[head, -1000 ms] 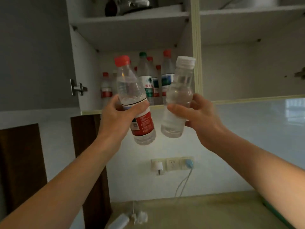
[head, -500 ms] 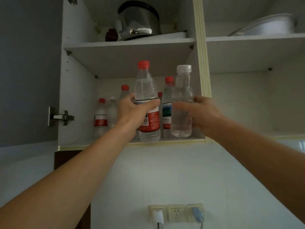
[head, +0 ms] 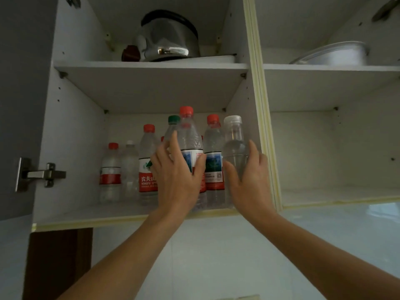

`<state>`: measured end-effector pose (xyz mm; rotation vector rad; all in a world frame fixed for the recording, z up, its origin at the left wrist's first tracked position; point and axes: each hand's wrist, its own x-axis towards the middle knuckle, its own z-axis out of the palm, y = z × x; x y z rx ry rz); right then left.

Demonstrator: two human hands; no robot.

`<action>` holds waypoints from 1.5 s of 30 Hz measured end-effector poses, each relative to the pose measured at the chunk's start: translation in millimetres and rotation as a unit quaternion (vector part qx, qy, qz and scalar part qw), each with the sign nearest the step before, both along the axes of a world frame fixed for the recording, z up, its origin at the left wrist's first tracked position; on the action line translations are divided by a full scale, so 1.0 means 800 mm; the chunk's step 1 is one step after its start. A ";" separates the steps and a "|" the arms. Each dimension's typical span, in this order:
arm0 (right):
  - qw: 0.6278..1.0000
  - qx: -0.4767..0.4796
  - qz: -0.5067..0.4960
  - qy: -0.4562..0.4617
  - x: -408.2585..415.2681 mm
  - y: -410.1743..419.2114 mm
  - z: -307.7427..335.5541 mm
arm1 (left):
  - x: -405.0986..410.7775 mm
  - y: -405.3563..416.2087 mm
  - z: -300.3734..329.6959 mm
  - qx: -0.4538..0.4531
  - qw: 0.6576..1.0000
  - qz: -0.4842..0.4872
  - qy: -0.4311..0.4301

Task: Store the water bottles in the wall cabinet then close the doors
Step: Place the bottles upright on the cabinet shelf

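Setting two bottles at the front of the white wall cabinet's lower shelf, the left hand wraps a red-capped, red-labelled clear plastic bottle while the right hand cups a label-free clear bottle with a white cap, presumably steadying both upright. A neighbouring red-labelled bottle reads "NONGFU".

eight water bottles, one steel kettle, one metal basin, two hands
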<state>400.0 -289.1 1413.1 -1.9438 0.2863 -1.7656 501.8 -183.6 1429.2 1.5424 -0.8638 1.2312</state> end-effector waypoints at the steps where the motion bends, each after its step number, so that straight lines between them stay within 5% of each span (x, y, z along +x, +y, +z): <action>1: 0.999 -0.028 -0.019 -0.006 0.003 0.001 -0.003 | 0.001 -0.002 0.000 0.004 1.000 0.010 -0.004; 15: 0.973 -0.100 -0.185 0.091 0.033 -0.013 -0.012 | 0.023 -0.030 0.006 0.096 0.982 0.153 -0.057; 19: 0.969 -0.101 -0.198 0.104 0.030 -0.010 -0.013 | 0.021 -0.018 0.004 0.112 0.983 0.127 -0.064; 24: 0.972 -0.128 -0.180 0.082 0.026 0.015 -0.007 | 0.056 0.030 0.027 0.031 0.993 0.017 -0.111; 29: 0.962 -0.254 -0.092 0.027 0.045 0.070 0.028 | 0.119 0.074 0.062 0.016 0.990 -0.101 0.101; 33: 0.965 -0.255 -0.010 0.055 0.072 0.100 0.061 | 0.145 0.080 0.055 0.111 0.926 -0.255 0.255; 40: 0.977 -0.195 0.033 0.083 0.098 0.102 0.096 | 0.181 0.091 0.040 0.177 0.891 -0.306 0.285; 45: 0.978 -0.141 0.051 0.145 0.112 0.108 0.144 | 0.192 0.109 0.044 0.179 0.896 -0.300 0.274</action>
